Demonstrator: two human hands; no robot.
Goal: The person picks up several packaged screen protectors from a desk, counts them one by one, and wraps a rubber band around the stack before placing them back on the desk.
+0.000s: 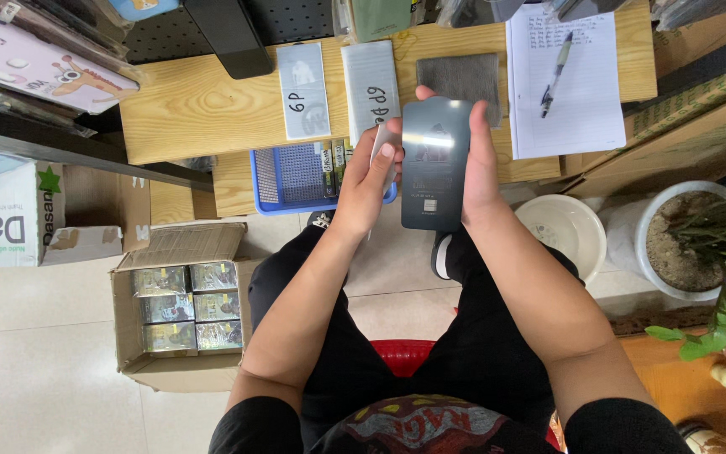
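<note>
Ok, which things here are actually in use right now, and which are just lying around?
In hand:
- dark phone, held upright by the right hand
- small pale piece, pinched in the left hand beside the phone

Lying about:
- blue basket
- two white packets on the wooden table
- pen on notepad
- cardboard box
- potted plant

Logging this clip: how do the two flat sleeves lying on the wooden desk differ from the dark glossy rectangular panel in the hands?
The two pale grey sleeves lie flat on the wooden desk; the dark glossy panel is held up off it, the right hand gripping its edge and the left hand alongside. The sleeves are light and marked by hand; the panel is near-black and reflective. All are long, thin rectangles.
</note>
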